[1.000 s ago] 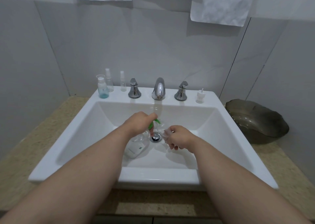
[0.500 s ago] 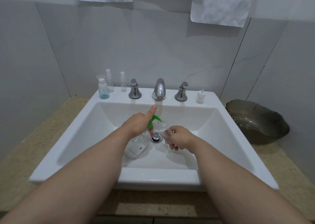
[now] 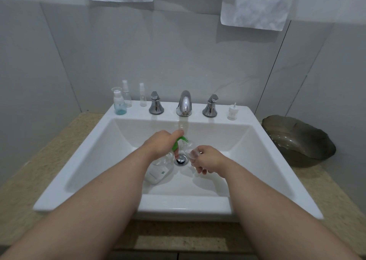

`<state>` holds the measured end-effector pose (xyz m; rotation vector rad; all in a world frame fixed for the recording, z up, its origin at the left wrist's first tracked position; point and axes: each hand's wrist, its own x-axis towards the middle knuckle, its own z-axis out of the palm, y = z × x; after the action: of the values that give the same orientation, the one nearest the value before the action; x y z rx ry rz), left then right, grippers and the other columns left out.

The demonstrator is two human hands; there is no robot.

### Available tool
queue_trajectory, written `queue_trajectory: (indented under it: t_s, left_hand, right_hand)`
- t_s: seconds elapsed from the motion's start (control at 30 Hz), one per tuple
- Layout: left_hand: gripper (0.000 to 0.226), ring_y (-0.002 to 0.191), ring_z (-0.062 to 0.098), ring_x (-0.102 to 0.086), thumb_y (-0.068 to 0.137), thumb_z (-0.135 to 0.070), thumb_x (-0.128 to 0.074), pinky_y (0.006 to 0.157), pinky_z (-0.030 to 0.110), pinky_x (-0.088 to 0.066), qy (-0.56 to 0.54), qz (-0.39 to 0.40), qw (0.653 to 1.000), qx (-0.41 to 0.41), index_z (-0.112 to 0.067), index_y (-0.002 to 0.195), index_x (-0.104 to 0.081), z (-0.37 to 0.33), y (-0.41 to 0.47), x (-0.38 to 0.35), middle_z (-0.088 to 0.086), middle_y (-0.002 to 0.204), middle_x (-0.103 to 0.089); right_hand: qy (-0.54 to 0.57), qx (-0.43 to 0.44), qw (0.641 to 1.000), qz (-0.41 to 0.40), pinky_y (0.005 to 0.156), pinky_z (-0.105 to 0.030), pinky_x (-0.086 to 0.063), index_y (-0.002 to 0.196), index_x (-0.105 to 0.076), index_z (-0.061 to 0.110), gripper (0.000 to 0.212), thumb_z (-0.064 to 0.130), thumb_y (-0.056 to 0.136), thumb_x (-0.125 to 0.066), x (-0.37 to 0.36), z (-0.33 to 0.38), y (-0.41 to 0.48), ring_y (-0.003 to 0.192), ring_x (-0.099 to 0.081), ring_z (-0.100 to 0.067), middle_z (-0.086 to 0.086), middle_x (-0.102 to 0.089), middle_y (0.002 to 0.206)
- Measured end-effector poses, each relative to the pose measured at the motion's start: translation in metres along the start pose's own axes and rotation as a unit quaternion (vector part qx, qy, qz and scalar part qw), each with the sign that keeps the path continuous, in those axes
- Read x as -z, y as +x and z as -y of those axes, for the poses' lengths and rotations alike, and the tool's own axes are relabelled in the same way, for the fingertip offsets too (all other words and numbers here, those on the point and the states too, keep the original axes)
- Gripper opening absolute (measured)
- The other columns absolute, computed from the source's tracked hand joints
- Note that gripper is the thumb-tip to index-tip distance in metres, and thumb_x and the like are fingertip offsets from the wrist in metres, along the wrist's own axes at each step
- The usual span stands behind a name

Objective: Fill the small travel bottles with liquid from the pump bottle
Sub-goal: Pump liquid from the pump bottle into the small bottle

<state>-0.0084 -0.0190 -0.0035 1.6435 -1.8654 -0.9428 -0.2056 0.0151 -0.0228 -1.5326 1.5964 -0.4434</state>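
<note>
Over the sink (image 3: 99, 160), the left hand (image 3: 160, 145) curls round the neck of the clear pump bottle (image 3: 158, 172), forefinger bent over its green pump head (image 3: 178, 142). Just right, above the drain (image 3: 181, 159), the right hand (image 3: 211, 158) pinches what seems a clear travel bottle (image 3: 193, 153) at the spout. Farther back, three small bottles (image 3: 119, 104) stand on the ledge left of the faucet (image 3: 184, 103).
</note>
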Motion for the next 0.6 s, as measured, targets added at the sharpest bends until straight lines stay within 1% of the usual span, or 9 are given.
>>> queue_trajectory:
  t_s: [0.13,0.23,0.3,0.37,0.43,0.5,0.6]
  left_hand:
    - [0.07,0.077,0.025,-0.06,0.078,-0.068,-0.034,0.095,0.048,-0.054,0.014,0.004,1.0,-0.004,-0.015,0.057,-0.076,0.0009,0.002,-0.0003,0.001,0.071,-0.075]
    - [0.065,0.075,0.025,-0.056,0.08,-0.06,-0.034,0.093,0.049,-0.055,0.025,0.014,1.0,-0.006,-0.016,0.057,-0.077,0.001,0.0032,0.0001,0.004,0.076,-0.076]
    - [0.064,0.075,0.026,-0.055,0.081,-0.058,-0.034,0.094,0.05,-0.055,0.029,0.019,0.999,-0.006,-0.017,0.057,-0.077,0.0008,0.0031,0.0001,0.005,0.076,-0.076]
    - [0.066,0.076,0.024,-0.058,0.082,-0.063,-0.035,0.095,0.049,-0.054,0.034,0.015,0.999,-0.007,-0.018,0.056,-0.076,0.0,0.0016,-0.0004,0.002,0.075,-0.075]
    - [0.078,0.081,0.023,-0.063,0.081,-0.079,-0.031,0.097,0.046,-0.051,0.035,0.008,0.999,-0.011,-0.02,0.057,-0.077,-0.0008,-0.0004,-0.0001,0.001,0.08,-0.074]
    - [0.092,0.086,0.025,-0.065,0.076,-0.093,-0.023,0.097,0.043,-0.05,0.033,0.001,0.999,-0.008,-0.021,0.058,-0.077,-0.0013,-0.0033,0.0023,0.003,0.085,-0.073]
    - [0.102,0.086,0.025,-0.064,0.076,-0.098,-0.015,0.1,0.045,-0.049,0.037,-0.003,0.999,-0.005,-0.02,0.059,-0.078,-0.0019,-0.0053,0.0049,0.004,0.085,-0.068]
  right_hand:
    - [-0.005,0.001,1.0,-0.001,0.053,-0.027,-0.034,0.092,-0.058,0.018,0.007,0.021,0.086,-0.059,0.0,0.0011,-0.0016,0.059,-0.057,-0.019,-0.001,-0.066,0.063]
    - [-0.01,-0.001,1.0,-0.001,0.051,-0.026,-0.032,0.089,-0.056,0.019,0.005,0.02,0.085,-0.06,0.0003,0.0023,-0.0034,0.056,-0.054,-0.018,0.0,-0.065,0.061]
    - [-0.007,0.0,1.0,0.001,0.052,-0.027,-0.033,0.087,-0.055,0.02,0.007,0.023,0.085,-0.061,0.0002,0.003,-0.0043,0.056,-0.054,-0.019,0.0,-0.065,0.06]
    - [-0.006,0.0,1.0,0.001,0.053,-0.028,-0.033,0.087,-0.056,0.02,0.008,0.025,0.085,-0.061,0.0006,0.0029,-0.0047,0.056,-0.054,-0.019,0.0,-0.065,0.06]
    - [-0.002,0.001,1.0,0.0,0.053,-0.028,-0.033,0.089,-0.057,0.018,0.009,0.025,0.085,-0.06,0.0013,0.0026,-0.0046,0.057,-0.054,-0.019,0.0,-0.065,0.061]
    - [0.005,0.002,1.0,0.0,0.053,-0.027,-0.033,0.092,-0.058,0.017,0.007,0.022,0.086,-0.059,0.001,0.0029,-0.0044,0.059,-0.055,-0.02,-0.001,-0.065,0.062]
    - [0.009,-0.003,1.0,-0.002,0.052,-0.027,-0.032,0.094,-0.058,0.018,0.005,0.021,0.09,-0.057,0.0003,0.0026,-0.0039,0.06,-0.056,-0.021,-0.001,-0.065,0.063]
